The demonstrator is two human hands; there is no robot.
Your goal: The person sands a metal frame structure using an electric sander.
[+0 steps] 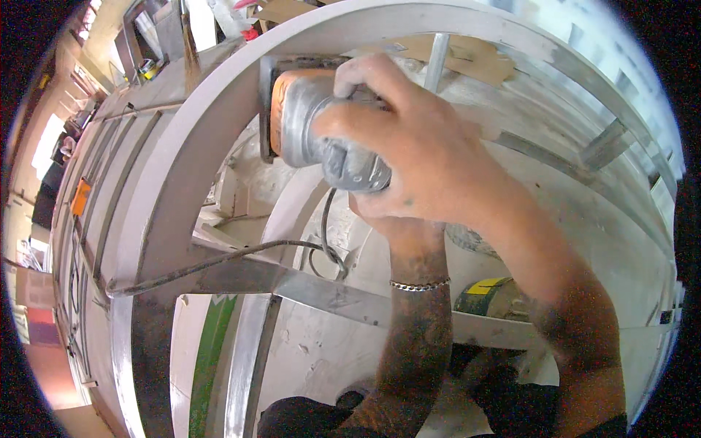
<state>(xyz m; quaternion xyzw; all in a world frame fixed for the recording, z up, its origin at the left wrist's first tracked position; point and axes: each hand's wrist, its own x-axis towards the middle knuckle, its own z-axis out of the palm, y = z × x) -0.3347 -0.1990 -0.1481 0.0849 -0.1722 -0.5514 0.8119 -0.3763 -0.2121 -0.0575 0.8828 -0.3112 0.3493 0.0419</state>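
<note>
A dusty orange-and-grey power sander [298, 120] is held on its side, its dark square pad against the inner face of a curved, pale grey frame [171, 164]. My right hand [423, 139] is closed round the sander's body, thumb and fingers bent over it. My left hand [385, 223] is under the right one, close to the tool. Its fingers are hidden, so its grip does not show; a chain bracelet [420, 285] circles that wrist. From the sander a dark cable [219, 255] loops down and across the frame to the left.
A crossbar [328, 296] of the frame runs below my hands. A panel with a green stripe [208, 365] stands at lower left. Behind my forearms lies a green-and-yellow rounded object [485, 296]. Cardboard [478, 62] lies on the floor beyond; a broom [189, 47] stands at far left.
</note>
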